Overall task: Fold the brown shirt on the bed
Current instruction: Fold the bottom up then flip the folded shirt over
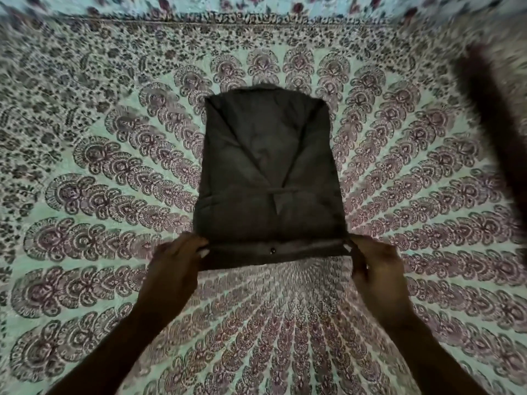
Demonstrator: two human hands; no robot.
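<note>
Down at the near edge, both hands are on the cloth. The left hand (176,260) pinches the near left corner of the brown shirt (268,172), thumb on top and fingers curled under. The right hand (373,263) grips the near right corner the same way. Between them the bottom edge is lifted and pulled taut, a narrow band with one small button (273,249) showing at its middle.

Beyond the hands, the rest of the shirt lies flat in the middle of the bed, on the mandala-print bedspread (85,166). It's well along, I'd say: the sides and sleeves are already turned in, giving a narrow rectangle with diagonal creases meeting near the centre. What's left, by my reading, is the crosswise fold, carrying this near edge up toward the far end, then smoothing. Nothing sits on the shirt to block that.

Off to the far right, a dark blurred shape (490,132) crosses the frame, well apart from the shirt; I can't tell what it is. Farthest off, a flowered cloth (285,7) runs along the bed's far edge.
</note>
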